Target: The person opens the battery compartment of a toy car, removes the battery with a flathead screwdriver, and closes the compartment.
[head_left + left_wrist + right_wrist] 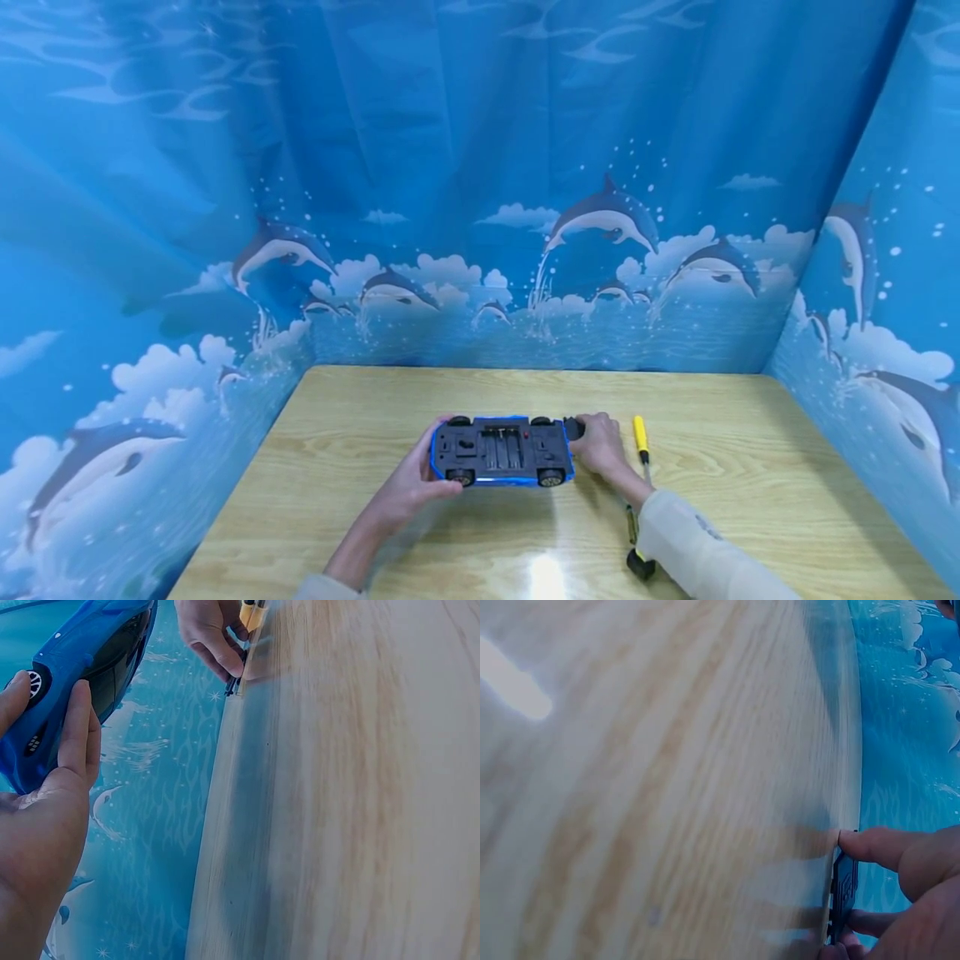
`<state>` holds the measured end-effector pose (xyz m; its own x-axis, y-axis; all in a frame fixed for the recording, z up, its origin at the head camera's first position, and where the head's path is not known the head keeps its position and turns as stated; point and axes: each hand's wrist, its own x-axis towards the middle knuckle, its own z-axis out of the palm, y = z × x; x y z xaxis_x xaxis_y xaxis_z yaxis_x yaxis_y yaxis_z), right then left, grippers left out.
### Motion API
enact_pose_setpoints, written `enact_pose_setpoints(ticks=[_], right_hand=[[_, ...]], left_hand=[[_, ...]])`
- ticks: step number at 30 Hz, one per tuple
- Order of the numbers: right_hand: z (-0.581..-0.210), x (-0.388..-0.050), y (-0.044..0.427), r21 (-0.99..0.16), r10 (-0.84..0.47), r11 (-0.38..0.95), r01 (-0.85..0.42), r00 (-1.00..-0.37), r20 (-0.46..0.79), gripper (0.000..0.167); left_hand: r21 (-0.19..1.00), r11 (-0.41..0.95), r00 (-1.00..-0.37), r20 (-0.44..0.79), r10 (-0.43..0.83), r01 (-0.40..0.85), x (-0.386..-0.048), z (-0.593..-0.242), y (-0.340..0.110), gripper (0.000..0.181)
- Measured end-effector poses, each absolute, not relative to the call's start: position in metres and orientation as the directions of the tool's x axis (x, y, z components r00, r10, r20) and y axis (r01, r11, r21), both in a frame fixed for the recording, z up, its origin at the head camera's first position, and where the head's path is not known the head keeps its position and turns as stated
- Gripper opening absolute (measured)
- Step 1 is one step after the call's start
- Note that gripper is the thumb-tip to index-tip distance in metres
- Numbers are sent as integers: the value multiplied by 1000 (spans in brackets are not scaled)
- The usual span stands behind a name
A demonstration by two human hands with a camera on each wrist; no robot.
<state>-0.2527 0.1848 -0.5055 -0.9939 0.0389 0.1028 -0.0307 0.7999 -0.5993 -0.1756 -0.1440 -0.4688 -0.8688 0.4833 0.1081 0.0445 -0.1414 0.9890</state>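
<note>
My left hand [408, 487] grips a blue toy car [551, 450] by one end, thumb on one side and fingers on the other. Its black underside faces the head camera, showing a battery compartment [502, 448] with no lid on it. The left wrist view shows the car's blue body [64, 645] and one wheel. Beside the car's other end, my right hand [602, 446] pinches a small black battery cover [844, 889] by its edges, thumb against fingers. The cover is down at the tabletop in the right wrist view.
A screwdriver with a yellow handle [640, 435] lies right of my right hand on the wooden table [750, 467]. Near my right forearm are a dark, gold-toned cylinder [632, 525] and a black and yellow object [640, 565], partly hidden by the sleeve. A dolphin-print curtain [480, 208] surrounds the table.
</note>
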Motion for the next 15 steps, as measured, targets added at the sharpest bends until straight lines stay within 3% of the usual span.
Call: enact_pose_setpoints(ticks=[4, 10, 15], right_hand=[[-505, -253, 185, -595, 19, 802, -47, -994, 104, 54], [-496, -255, 189, -749, 25, 662, -24, -998, 54, 59], [-478, -247, 192, -781, 40, 622, -46, -995, 90, 61]], left_hand=[[990, -134, -873, 95, 478, 35, -175, -470, -145, 103], [991, -131, -875, 87, 477, 27, -176, -471, -145, 102], [992, -117, -877, 92, 472, 41, -176, -472, -146, 102]])
